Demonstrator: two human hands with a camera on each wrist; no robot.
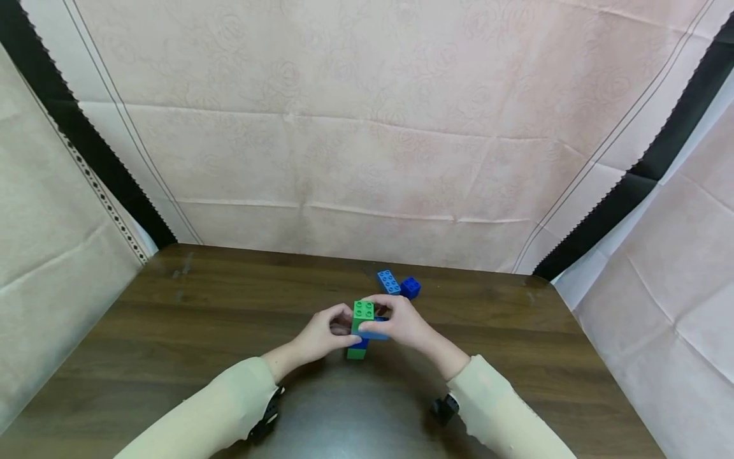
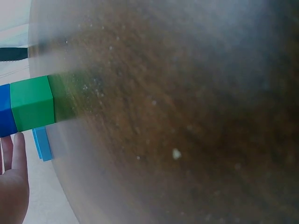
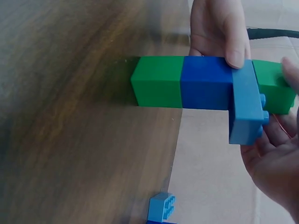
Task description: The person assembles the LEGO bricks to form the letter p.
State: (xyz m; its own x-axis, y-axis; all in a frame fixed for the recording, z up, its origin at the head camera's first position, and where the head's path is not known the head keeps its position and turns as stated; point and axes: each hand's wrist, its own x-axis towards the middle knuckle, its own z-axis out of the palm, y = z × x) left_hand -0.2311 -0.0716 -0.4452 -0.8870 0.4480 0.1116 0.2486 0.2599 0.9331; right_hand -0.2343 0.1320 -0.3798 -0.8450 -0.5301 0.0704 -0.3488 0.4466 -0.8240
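Both hands are at an upright stack of toy building bricks. From the bottom up it has a green brick (image 3: 159,81), a dark blue brick (image 3: 206,81), a light blue brick (image 3: 246,100) jutting out to the right, and a second green brick (image 1: 363,311) on top. My left hand (image 1: 321,331) grips the stack, its thumb near the seam between the dark and light blue bricks. Thumb and fingers of my right hand (image 1: 398,322) pinch the top green brick from the other side. The right wrist view shows some light blue studs uncovered.
Behind the right hand, a loose light blue brick (image 1: 388,282) and a loose dark blue brick (image 1: 410,287) lie side by side near the far edge of the brown wooden table (image 1: 241,287). Pale cloth (image 1: 344,159) hangs behind and along both sides.
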